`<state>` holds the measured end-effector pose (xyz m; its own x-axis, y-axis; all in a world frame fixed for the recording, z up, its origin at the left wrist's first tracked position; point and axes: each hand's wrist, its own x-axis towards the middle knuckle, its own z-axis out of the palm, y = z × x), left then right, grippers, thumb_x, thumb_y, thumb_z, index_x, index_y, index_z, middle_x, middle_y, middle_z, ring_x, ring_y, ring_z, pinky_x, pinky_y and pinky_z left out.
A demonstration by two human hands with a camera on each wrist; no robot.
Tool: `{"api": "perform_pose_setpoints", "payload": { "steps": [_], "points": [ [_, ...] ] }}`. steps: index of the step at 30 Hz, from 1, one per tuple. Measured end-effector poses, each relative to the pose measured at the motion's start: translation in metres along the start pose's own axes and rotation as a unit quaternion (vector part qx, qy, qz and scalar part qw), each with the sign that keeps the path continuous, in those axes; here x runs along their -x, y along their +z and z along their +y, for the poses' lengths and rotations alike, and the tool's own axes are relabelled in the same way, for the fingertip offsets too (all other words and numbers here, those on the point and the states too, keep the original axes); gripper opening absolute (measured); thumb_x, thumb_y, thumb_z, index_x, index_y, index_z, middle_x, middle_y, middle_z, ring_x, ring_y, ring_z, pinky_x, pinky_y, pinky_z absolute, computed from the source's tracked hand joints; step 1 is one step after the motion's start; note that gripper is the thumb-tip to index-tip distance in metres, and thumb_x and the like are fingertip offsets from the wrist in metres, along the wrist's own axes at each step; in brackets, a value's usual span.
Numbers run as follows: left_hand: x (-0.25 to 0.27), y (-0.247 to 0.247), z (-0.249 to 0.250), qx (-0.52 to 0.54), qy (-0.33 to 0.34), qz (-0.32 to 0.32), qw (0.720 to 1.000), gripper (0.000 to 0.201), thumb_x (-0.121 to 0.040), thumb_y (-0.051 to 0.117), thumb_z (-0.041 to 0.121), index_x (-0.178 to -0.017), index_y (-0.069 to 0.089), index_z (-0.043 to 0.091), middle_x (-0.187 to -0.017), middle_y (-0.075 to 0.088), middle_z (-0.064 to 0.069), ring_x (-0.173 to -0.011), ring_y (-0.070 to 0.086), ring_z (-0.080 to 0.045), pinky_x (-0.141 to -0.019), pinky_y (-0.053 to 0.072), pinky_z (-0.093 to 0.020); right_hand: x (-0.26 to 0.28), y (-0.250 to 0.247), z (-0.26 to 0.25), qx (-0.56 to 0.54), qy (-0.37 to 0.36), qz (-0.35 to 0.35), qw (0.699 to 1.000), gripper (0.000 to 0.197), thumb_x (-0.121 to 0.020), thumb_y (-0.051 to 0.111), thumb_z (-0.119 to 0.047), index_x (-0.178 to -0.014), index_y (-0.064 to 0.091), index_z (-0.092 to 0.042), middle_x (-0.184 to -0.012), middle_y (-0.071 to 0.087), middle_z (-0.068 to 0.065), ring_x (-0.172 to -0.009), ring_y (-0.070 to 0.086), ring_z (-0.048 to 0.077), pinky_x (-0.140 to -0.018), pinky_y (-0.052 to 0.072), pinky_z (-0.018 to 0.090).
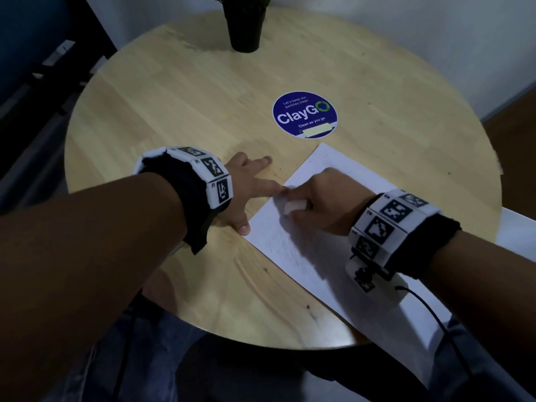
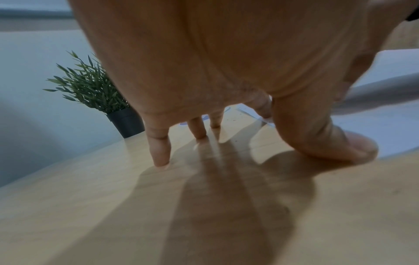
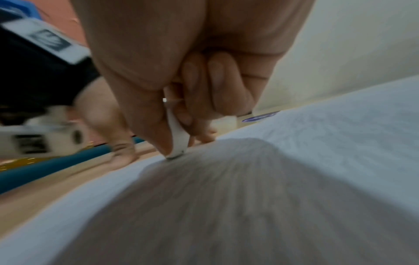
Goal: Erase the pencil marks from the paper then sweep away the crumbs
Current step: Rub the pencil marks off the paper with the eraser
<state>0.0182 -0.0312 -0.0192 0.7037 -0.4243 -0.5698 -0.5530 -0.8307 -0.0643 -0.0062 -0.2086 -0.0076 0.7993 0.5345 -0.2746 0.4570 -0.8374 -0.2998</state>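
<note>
A white sheet of paper (image 1: 327,256) lies slanted across the right half of the round wooden table (image 1: 174,111), with faint grey pencil marks (image 1: 293,250) on its near part. My right hand (image 1: 319,201) pinches a small white eraser (image 1: 294,206) and presses its tip onto the paper near the left edge; the right wrist view shows the eraser (image 3: 178,139) between thumb and curled fingers. My left hand (image 1: 252,187) lies spread flat, fingers on the wood, its thumb and forefinger touching the paper's left edge. The left hand (image 2: 204,89) holds nothing.
A black pot with a green plant (image 1: 245,21) stands at the table's far edge. A round blue ClayGo sticker (image 1: 304,114) lies on the wood just beyond the paper. A white ledge (image 1: 519,230) runs along the right. The table's front edge is near my legs.
</note>
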Motion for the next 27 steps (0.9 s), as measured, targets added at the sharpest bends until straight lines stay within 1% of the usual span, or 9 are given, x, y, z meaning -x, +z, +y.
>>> {"api": "perform_pose_setpoints", "payload": {
  "steps": [3,8,11,15,18,20,23,25,27],
  "points": [
    [0.001,0.000,0.000,0.006,0.005,0.000,1.000,0.102,-0.077,0.077,0.040,-0.146,0.004,0.058,-0.160,-0.019,0.004,-0.142,0.007,-0.027,-0.104,0.028,-0.040,0.009,0.006,-0.013,-0.010,-0.065,-0.033,0.997,0.017,-0.089,0.056,-0.030,-0.084,0.066,-0.018,-0.068,0.050,0.000,-0.067,0.043,0.022,-0.072,0.044,0.032],
    [0.000,0.000,0.000,0.003,0.001,0.000,1.000,0.098,-0.076,0.077,0.040,-0.147,0.010,0.053,-0.160,-0.019,0.004,-0.142,0.006,-0.028,-0.103,0.029,-0.042,0.000,-0.003,0.002,-0.003,0.007,0.005,1.000,0.018,-0.088,0.054,-0.030,-0.096,0.068,-0.024,-0.069,0.052,-0.001,-0.071,0.049,0.024,-0.074,0.047,0.032],
    [0.000,0.001,-0.001,0.005,0.006,0.004,1.000,0.101,-0.076,0.077,0.041,-0.146,0.005,0.058,-0.160,-0.019,0.005,-0.141,0.009,-0.027,-0.101,0.029,-0.039,0.006,0.006,-0.012,0.002,-0.057,-0.035,0.998,0.017,-0.089,0.055,-0.031,-0.078,0.061,-0.020,-0.062,0.043,-0.002,-0.065,0.039,0.022,-0.069,0.040,0.031],
    [0.000,0.002,-0.001,0.002,0.003,0.006,1.000,0.099,-0.075,0.077,0.042,-0.146,0.009,0.055,-0.160,-0.018,0.005,-0.140,0.009,-0.027,-0.099,0.030,-0.039,-0.001,-0.004,0.006,-0.004,0.027,-0.001,1.000,0.021,-0.087,0.054,-0.035,-0.095,0.068,-0.021,-0.072,0.059,0.002,-0.071,0.050,0.022,-0.076,0.049,0.035],
    [0.000,0.000,-0.001,0.004,0.002,-0.002,1.000,0.101,-0.076,0.077,0.042,-0.146,0.006,0.057,-0.160,-0.019,0.005,-0.141,0.008,-0.027,-0.102,0.030,-0.040,0.004,0.002,-0.001,0.006,-0.020,-0.018,1.000,0.018,-0.089,0.055,-0.036,-0.088,0.065,-0.021,-0.071,0.051,0.000,-0.071,0.044,0.022,-0.073,0.044,0.031],
    [0.000,-0.001,0.000,0.004,0.004,-0.004,1.000,0.102,-0.077,0.076,0.042,-0.145,0.003,0.059,-0.160,-0.019,0.004,-0.141,0.009,-0.027,-0.102,0.029,-0.039,0.007,0.005,-0.008,0.026,-0.054,-0.036,0.998,0.022,-0.090,0.053,-0.035,-0.092,0.068,-0.018,-0.072,0.052,0.000,-0.070,0.042,0.021,-0.069,0.037,0.029],
    [0.000,-0.001,-0.001,0.001,0.000,-0.003,1.000,0.101,-0.076,0.076,0.042,-0.146,0.005,0.057,-0.160,-0.019,0.004,-0.140,0.010,-0.027,-0.100,0.030,-0.039,0.000,-0.004,0.006,0.005,0.018,-0.005,1.000,0.023,-0.088,0.055,-0.034,-0.098,0.069,-0.021,-0.075,0.061,0.002,-0.070,0.049,0.020,-0.071,0.044,0.031],
    [-0.001,0.001,-0.001,0.002,0.000,-0.003,1.000,0.101,-0.076,0.077,0.042,-0.146,0.005,0.057,-0.160,-0.020,0.005,-0.141,0.009,-0.027,-0.099,0.031,-0.040,0.000,-0.003,0.006,0.002,0.023,0.003,1.000,0.020,-0.087,0.053,-0.032,-0.092,0.067,-0.018,-0.072,0.061,0.002,-0.068,0.049,0.020,-0.070,0.045,0.032],
    [-0.001,0.001,-0.001,0.001,0.002,-0.003,1.000,0.102,-0.076,0.077,0.043,-0.145,0.003,0.059,-0.160,-0.020,0.005,-0.141,0.008,-0.027,-0.100,0.031,-0.041,0.005,0.004,-0.004,0.018,-0.023,-0.015,0.999,0.018,-0.089,0.053,-0.030,-0.080,0.057,-0.015,-0.061,0.049,-0.002,-0.062,0.042,0.018,-0.065,0.035,0.029]
  ]
}}
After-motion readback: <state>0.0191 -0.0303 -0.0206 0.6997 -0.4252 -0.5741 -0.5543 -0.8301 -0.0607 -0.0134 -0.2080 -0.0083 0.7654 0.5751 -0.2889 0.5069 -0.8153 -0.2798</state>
